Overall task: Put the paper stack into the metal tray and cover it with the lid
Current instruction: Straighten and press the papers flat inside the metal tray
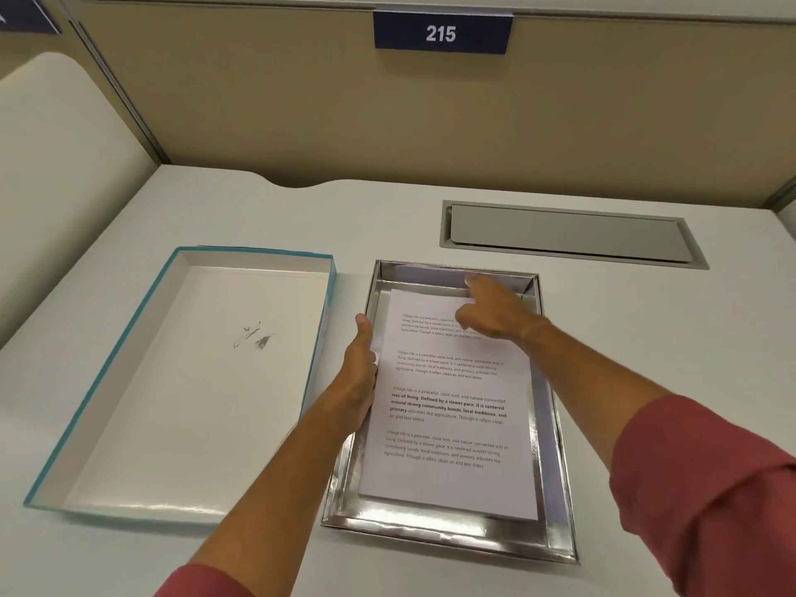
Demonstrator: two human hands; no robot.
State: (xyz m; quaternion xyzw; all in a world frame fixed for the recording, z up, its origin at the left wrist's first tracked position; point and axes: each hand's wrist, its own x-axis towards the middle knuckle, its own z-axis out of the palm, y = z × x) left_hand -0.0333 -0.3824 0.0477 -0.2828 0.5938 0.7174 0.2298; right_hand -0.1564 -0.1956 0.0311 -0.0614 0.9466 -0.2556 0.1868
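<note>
The paper stack (448, 402) lies flat inside the metal tray (555, 480), printed side up, its text in four blocks, with shiny tray floor showing along the near edge and at the far end. The left hand (359, 372) rests at the stack's left edge against the tray's left wall, thumb pointing away from the person; its fingers are hidden under the palm, so I cannot tell how tightly they close. The right hand (495, 312) hovers over the far right corner of the top sheet, fingers loosely spread and slightly blurred, gripping nothing. Both arms wear red sleeves (706, 489). Just left of the tray the lid (194, 381) lies upside down on the white desk (646, 338), white inside with teal walls, apart from the tray. Beyond sits a grey cable hatch (568, 234), and a sign (441, 33) reading 215 hangs on the partition.
</note>
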